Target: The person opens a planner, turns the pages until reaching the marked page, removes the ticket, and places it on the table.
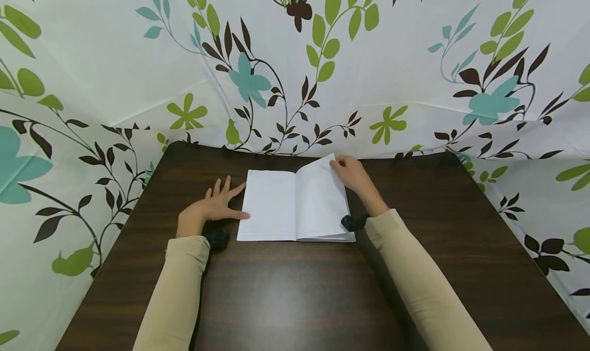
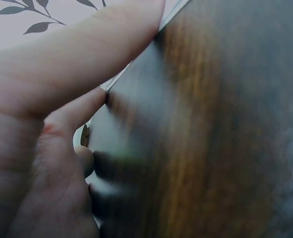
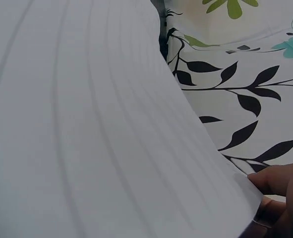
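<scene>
Find the notebook [image 1: 267, 207] lying open on the table [image 1: 286, 294], toward the far edge. Flat on the left half; on the right, bowed up in a single raised page [image 1: 320, 197], with further sheets showing beneath at the near corner. Faintly ruled, as seen from the right wrist.

Probably light throughout and, in the one page, thin, limp and a little springy: quick to bend, easy to crease, liable to tear if tugged hard against the fold. Likely apt to slide on smooth wood unless steadied. Best taken by the far outer corner, between thumb and fingertip, and swung in an arc rather than pulled. Best steadied at the left margin, with light pressure only.

Already pinched at that far right corner by the right hand [image 1: 354, 176], with thumb and fingers clamped together on the page. At the left edge, note the left hand [image 1: 209, 207], with fingers straight and spread well apart, clamped on nothing; touching the margin with the thumb, and reaching to or just beside the edge with the index finger.

Farther back along the arms, pale tan sleeves [image 1: 177, 289] and a black device [image 1: 218, 240] by each wrist. Beyond the table, a white cloth [image 1: 124, 74] printed with plants.
</scene>
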Demonstrator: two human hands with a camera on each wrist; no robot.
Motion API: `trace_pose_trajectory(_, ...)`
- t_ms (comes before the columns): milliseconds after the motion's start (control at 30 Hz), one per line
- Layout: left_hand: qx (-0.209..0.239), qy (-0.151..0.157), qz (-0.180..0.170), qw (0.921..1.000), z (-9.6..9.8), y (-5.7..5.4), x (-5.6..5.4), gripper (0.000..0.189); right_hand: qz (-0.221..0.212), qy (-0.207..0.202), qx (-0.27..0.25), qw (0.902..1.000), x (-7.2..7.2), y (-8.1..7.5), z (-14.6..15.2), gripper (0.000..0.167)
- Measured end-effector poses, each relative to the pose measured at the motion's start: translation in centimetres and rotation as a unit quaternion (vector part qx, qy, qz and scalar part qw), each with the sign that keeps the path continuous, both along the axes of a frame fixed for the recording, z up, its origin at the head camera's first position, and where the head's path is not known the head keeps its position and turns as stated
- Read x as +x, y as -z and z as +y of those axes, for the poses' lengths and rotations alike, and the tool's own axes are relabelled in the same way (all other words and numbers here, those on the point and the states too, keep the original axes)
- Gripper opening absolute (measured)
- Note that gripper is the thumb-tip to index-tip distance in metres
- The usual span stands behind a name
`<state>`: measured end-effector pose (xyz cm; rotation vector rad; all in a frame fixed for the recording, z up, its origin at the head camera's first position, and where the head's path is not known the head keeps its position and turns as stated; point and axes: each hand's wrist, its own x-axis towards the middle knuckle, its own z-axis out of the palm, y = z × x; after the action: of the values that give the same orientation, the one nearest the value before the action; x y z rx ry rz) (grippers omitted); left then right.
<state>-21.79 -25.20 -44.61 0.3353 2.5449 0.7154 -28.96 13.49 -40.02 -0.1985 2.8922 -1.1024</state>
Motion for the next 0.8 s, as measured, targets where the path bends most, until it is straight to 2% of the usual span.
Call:
trace_pose_trajectory(200,-0.005,0.003,-0.001,1.0,-0.1,0.0,-0.1,0.114,-0.011,-0.046,0.039,0.9981,-0.7,-1.7,-0.6,0.037)
trace_pose_trajectory(400,-0.007,0.006,0.001,1.0,0.1,0.0,-0.2,0.112,-0.055,-0.115,0.093,0.9874,-1.1,-3.7,-0.4,0.04)
trace_pose_trajectory(600,-0.013,0.004,0.001,0.9999,0.1,-0.2,-0.3,0.111,-0.103,-0.135,0.065,0.9835,-1.0,-4.4,-0.4,0.04)
trace_pose_trajectory(800,-0.011,0.003,-0.001,0.9999,0.1,-0.2,-0.2,0.112,-0.094,-0.14,0.036,0.985,-0.9,-4.6,-1.1,0.04)
